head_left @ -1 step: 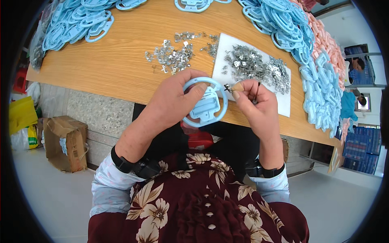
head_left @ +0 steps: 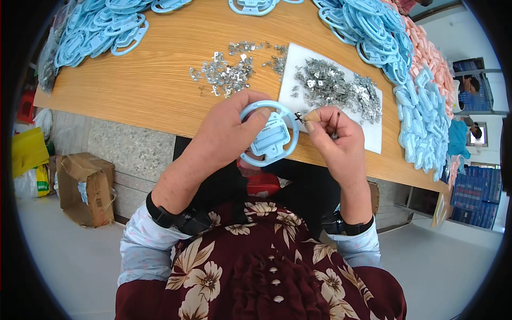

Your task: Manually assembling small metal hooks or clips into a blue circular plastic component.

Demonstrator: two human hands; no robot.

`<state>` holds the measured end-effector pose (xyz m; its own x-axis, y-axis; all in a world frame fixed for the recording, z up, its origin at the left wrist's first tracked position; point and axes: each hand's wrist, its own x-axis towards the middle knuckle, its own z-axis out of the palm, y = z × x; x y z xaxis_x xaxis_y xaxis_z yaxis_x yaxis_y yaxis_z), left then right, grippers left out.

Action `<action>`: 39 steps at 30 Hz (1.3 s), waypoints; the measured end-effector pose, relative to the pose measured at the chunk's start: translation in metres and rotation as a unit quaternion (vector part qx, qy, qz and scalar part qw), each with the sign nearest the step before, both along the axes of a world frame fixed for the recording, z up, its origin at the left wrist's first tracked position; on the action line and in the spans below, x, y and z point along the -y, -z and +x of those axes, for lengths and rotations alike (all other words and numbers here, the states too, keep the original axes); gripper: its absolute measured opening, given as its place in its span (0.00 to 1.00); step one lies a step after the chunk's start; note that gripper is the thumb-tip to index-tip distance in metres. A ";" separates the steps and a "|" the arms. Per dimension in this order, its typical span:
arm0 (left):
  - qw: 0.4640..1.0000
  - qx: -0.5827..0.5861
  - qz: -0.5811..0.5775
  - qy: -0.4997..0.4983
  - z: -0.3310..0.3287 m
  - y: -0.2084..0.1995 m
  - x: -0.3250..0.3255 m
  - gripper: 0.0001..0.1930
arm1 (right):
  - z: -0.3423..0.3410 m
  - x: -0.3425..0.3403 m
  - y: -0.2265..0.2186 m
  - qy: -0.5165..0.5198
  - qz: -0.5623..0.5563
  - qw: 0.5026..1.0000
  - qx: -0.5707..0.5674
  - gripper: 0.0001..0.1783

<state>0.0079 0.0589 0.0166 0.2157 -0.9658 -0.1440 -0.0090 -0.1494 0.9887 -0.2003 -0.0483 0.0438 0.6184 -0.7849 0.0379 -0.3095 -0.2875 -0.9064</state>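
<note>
My left hand (head_left: 233, 125) is closed round the left rim of a light blue plastic toy steering wheel (head_left: 273, 137), its thumb lying over the front. A rectangular recess in the wheel's middle faces me. Just right of the rim, my right hand (head_left: 341, 136) pinches a small metal piece (head_left: 299, 117) between thumb and fingertips; its exact shape is too small to tell. A thin dark tool (head_left: 337, 121) is tucked among the fingers of that same hand. Beyond the hands, a white foam sheet (head_left: 373, 140) carries heaps of small metal clips (head_left: 326, 85).
More loose metal clips (head_left: 226, 73) lie on the wooden table (head_left: 122, 85). Blue wheels are piled at the far left (head_left: 101, 33) and far right (head_left: 373, 34). Blue plastic parts (head_left: 423, 125) and pink parts (head_left: 431, 61) line the right edge. A cardboard box (head_left: 85, 186) stands on the floor at left.
The blue steering wheel has tilted slightly in my left hand. Both hands stay almost in the same place.
</note>
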 end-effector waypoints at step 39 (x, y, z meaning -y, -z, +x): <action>0.997 0.074 0.020 -0.019 -0.004 0.014 0.008 0.14 | 0.010 -0.025 -0.006 -0.113 -0.383 0.878 -0.263 0.26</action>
